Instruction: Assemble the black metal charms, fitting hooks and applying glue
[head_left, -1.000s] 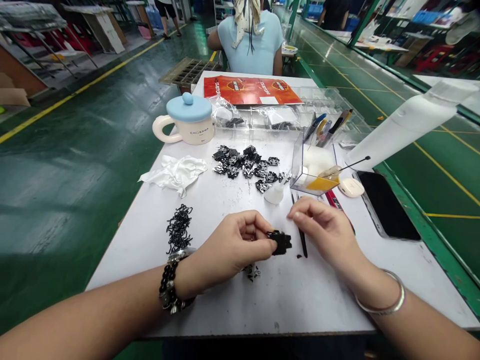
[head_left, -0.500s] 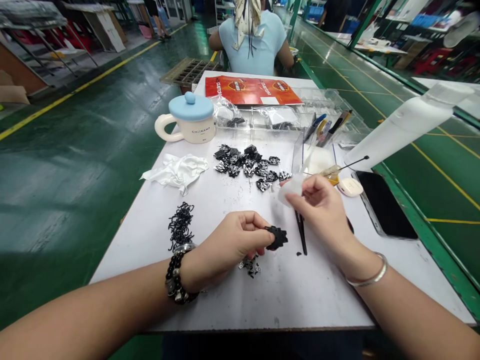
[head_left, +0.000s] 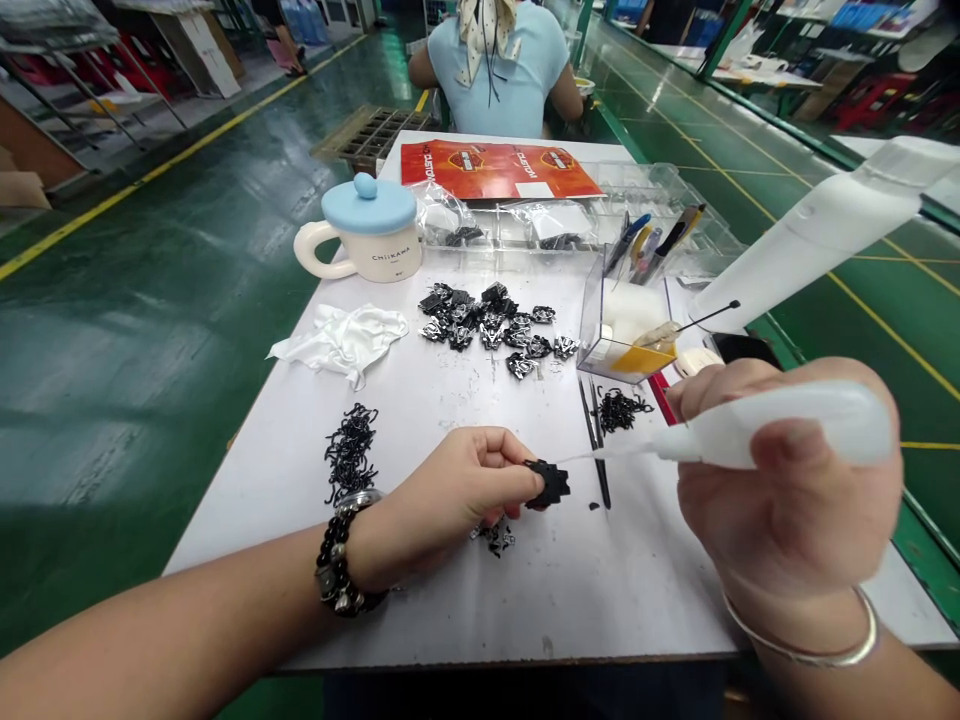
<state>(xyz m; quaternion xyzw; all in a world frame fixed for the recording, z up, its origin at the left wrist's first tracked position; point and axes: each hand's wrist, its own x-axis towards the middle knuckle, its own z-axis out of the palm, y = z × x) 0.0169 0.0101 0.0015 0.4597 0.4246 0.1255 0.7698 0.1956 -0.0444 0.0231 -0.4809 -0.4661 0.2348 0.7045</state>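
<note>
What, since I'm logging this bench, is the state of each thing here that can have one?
Black part: pinched in the left hand
Squeeze bottle: tipped sideways, gripped by the right hand, pointing toward the black part
Mug: upright, blue lid on
White cloth: crumpled
Clear box: open-topped
Red sheet: spread flat
Hooked black pieces: loose, in two heaps
Black-and-silver parts: loosely clustered
Phone: mostly hidden; visible part dark

Black part (head_left: 553,485) in left hand (head_left: 469,480), squeeze bottle (head_left: 739,428) in right hand (head_left: 787,520), nozzle (head_left: 637,447) near part.
</note>
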